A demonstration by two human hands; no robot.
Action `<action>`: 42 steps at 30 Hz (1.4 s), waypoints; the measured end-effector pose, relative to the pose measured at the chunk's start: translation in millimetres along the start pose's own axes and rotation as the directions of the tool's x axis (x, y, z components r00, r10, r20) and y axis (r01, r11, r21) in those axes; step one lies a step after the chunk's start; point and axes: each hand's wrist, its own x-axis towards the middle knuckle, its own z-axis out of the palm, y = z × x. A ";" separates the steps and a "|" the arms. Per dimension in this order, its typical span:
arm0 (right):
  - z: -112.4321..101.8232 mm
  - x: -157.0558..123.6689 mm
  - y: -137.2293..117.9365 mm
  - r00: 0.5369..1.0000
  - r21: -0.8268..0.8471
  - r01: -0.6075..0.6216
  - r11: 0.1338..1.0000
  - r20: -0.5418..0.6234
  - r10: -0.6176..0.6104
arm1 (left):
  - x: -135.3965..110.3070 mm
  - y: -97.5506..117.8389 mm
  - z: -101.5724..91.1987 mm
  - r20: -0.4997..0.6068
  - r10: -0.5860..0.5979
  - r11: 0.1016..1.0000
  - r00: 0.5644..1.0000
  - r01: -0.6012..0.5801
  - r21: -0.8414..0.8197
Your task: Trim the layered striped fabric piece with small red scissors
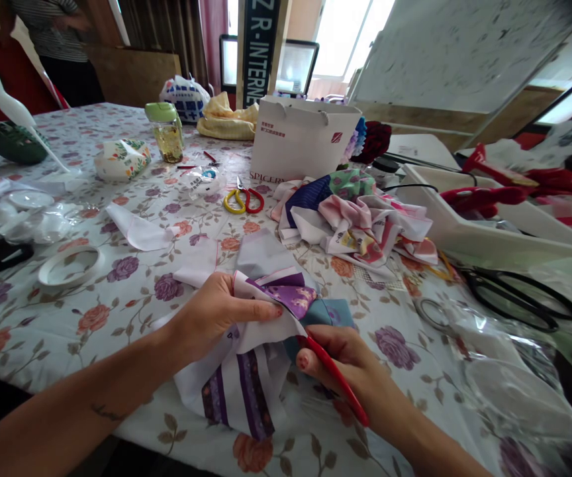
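Observation:
My left hand point(226, 308) pinches a piece of white fabric point(261, 336) with purple patterned parts, thumb on top. Its printed purple part point(290, 298) is folded up by the thumb, and a striped purple-and-dark section point(239, 391) hangs toward the table's front edge. In my right hand point(345, 361) are red-handled scissors point(338, 381), held at the fabric's right edge; their blades are hidden. Teal cloth point(333, 313) lies behind and beneath the right fingers. A pale grey cloth point(263, 252) spreads just beyond the held piece.
Yellow-and-red scissors point(243, 200) lie ahead, before a white paper bag point(303, 139). Crumpled fabrics point(355, 218) are heaped to the right, near black-handled scissors point(519, 295) and a white bin point(494, 228). At left are a tape roll point(71, 266) and a jar point(165, 132). A person point(60, 46) stands far left.

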 end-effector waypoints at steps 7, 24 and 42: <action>-3.4 0.0 1.7 0.999 -0.016 0.030 0.999 -0.024 -0.030 | -3.2 6.1 1.4 -0.042 0.011 0.999 0.999 -0.009 0.050; -5.3 2.2 1.2 0.999 -0.031 0.024 0.999 0.037 -0.022 | 0.7 4.0 -1.9 -0.040 0.022 0.999 0.999 -0.021 0.038; -6.5 1.5 -0.5 0.999 -0.057 0.039 0.998 0.031 -0.038 | -1.8 5.8 -4.3 -0.022 -0.004 0.998 1.000 0.005 0.064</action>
